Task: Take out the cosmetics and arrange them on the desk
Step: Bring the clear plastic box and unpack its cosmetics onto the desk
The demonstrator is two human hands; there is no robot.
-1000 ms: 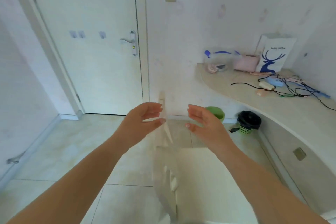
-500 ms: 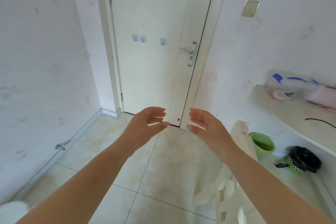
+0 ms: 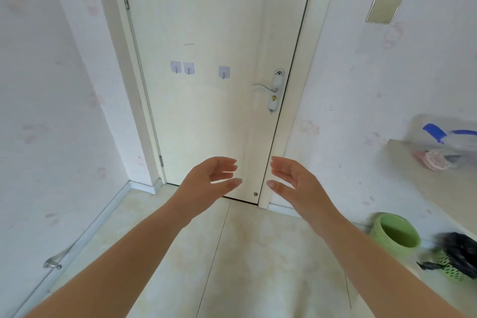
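A small pale room with a tiled floor (image 3: 258,253) and faintly patterned walls; a closed cream door (image 3: 211,90) stands straight ahead, beyond both hands. On the door, above and beyond the hands, is a row of three small stick-on hooks (image 3: 188,67), and above the right hand sits a white lever handle (image 3: 271,89). A small stopper (image 3: 255,194) shows low on the door, between the two hands and just beyond them.

The left hand (image 3: 206,183) and the right hand (image 3: 294,183) are held out in front at the same height, palms turned toward each other with a narrow gap between the fingertips. Both are loosely spread, fingers gently bent and relaxed, and neither one holds or touches anything.

Well off to the right of the right hand, the end of a desk (image 3: 426,183) juts from the wall. On it lies a clear plastic bag with blue markings (image 3: 449,137), and a pink item (image 3: 431,160) rests against it; what the bag contains is too blurred to tell, so the cosmetics cannot be picked out. Below the desk, down to the right of the right forearm, stand a green bucket (image 3: 395,235) and beside it a green basket lined with a black bag (image 3: 456,253). High on the wall to the right is a metallic plate (image 3: 384,8). Down to the left of the left forearm, a metal fitting (image 3: 53,262) sits at the skirting.
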